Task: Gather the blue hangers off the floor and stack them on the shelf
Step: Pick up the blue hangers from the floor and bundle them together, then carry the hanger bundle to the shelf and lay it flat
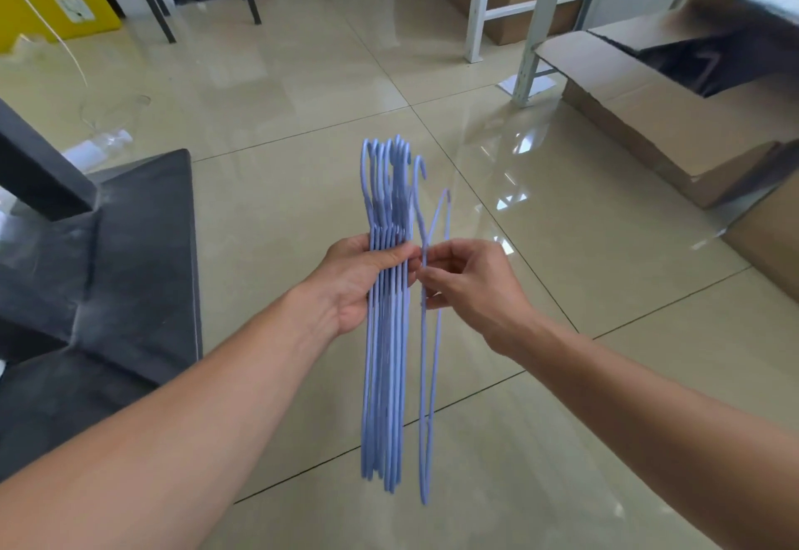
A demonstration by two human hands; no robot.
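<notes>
We find the left hand (359, 277) closed around a bundle of blue hangers (385, 333), held edge-on above the tiled floor (302, 86), hooks pointing away; the right hand (469, 285) pinches a single hanger (426, 376) just beside the bundle, apart from it; an open cardboard box (657, 86) sits at the floor's right edge; a dark base (129, 268) at its left.

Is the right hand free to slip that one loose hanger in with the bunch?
Probably yes: the right hand pinches the single hanger right beside the bunch in the left hand, with nothing between.
</notes>
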